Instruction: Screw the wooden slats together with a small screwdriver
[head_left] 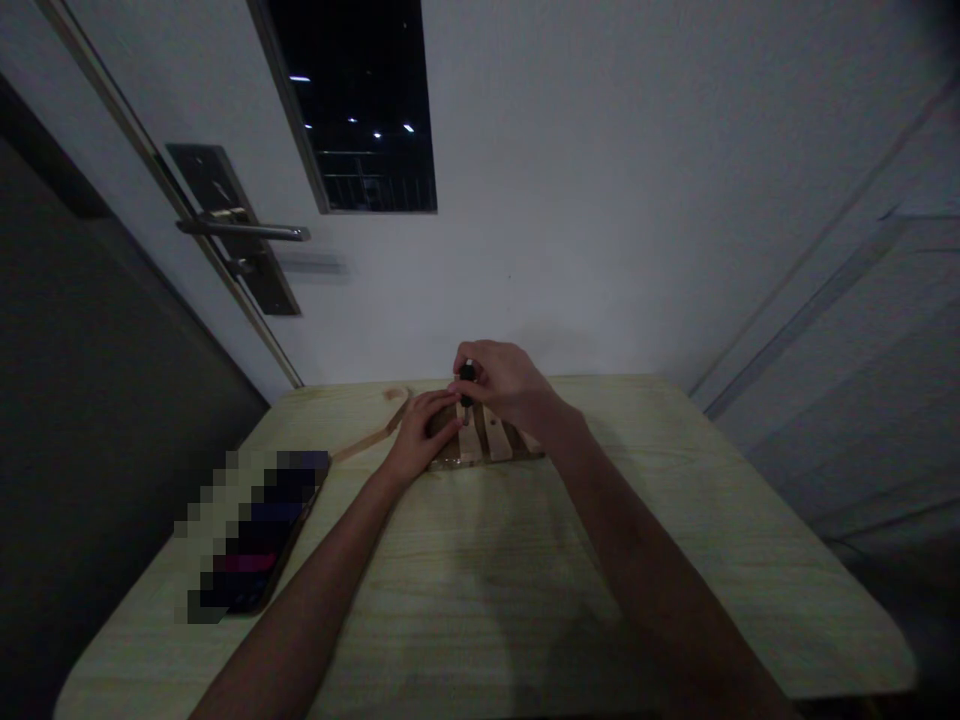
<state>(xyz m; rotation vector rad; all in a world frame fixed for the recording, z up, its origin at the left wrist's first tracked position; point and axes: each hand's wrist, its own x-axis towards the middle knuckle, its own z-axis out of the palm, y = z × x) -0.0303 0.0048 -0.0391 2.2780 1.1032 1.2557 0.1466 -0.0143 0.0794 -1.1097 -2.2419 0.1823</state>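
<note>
In the head view, my right hand (pixel 502 380) grips a screwdriver by its black handle (pixel 467 372), which stands upright. The thin shaft points down at a pale wooden piece (pixel 469 440). A similar pale piece (pixel 498 438) lies just right of it, with a small dark hole near its top. Both rest on a brown board (pixel 480 463); its right end is partly hidden behind my right wrist. Across the board's left end lies my left hand (pixel 421 430), fingers stretched out and thumb apart, close to the screwdriver. Where the screwdriver tip meets the wood is too small to make out.
A phone (pixel 277 530), partly pixelated, lies left of my left forearm. A narrow tan strip (pixel 367 443) with a curled end stretches from it toward the board. The light wooden table (pixel 450 580) meets a white door with a lever handle (pixel 247 231) and a dark window.
</note>
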